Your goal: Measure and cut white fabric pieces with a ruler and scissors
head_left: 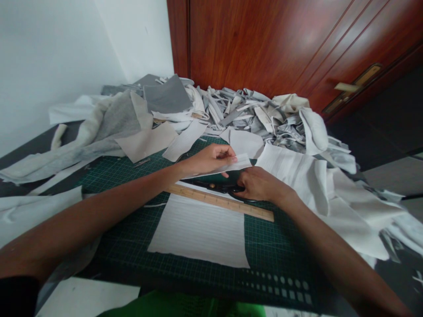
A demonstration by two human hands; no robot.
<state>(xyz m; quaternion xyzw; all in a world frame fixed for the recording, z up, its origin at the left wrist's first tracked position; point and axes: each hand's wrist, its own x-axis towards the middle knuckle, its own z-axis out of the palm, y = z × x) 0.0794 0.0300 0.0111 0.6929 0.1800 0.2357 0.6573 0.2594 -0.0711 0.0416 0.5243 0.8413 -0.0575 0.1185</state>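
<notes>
My left hand pinches a narrow white fabric strip between thumb and fingers, just above the cutting mat. Close to its right, my right hand is wrapped round the black handles of a pair of scissors, whose blades point left beneath the strip. A wooden ruler lies slantwise in front of the scissors. It rests across the upper part of a ribbed white fabric piece, which lies flat on the green cutting mat. The scissors' blades are partly hidden by the strip and my left hand.
Behind the mat lies a heap of grey and white scraps. Larger fabric pieces spread along the right, and a grey fluffy roll lies at left. A wooden door and a white wall stand behind.
</notes>
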